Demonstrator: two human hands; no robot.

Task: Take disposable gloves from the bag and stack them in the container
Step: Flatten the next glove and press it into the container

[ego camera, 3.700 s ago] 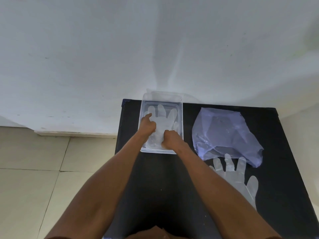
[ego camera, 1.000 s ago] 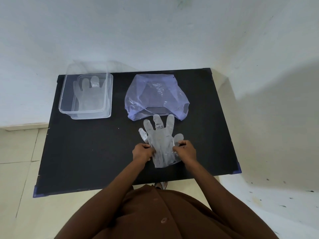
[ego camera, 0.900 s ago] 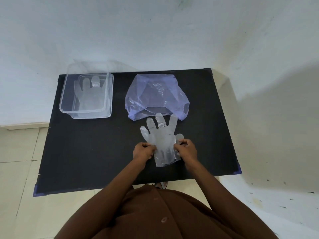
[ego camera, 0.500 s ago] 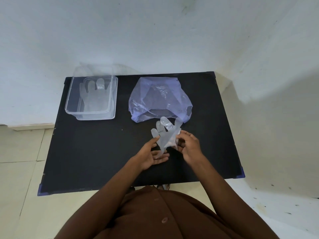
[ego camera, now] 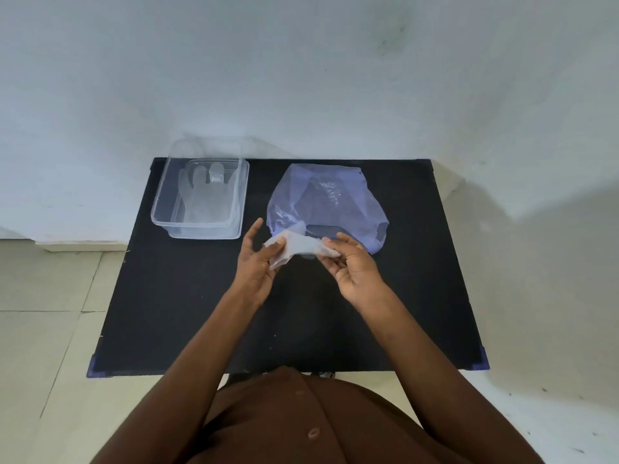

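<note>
Now both hands hold one crumpled clear plastic glove (ego camera: 296, 245) above the black counter (ego camera: 187, 296).
Left hand (ego camera: 258, 262) fingers and right hand (ego camera: 351, 266) fingers pinch its ends.

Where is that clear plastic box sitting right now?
In the head view, the clear container sits at the far left corner of the black table, against the wall and left of the purple bag, with gloves lying inside it.

A bare room corner: small black table (ego camera: 187, 296) against plain white walls (ego camera: 301, 78), pale tiled floor (ego camera: 43, 313)
</note>
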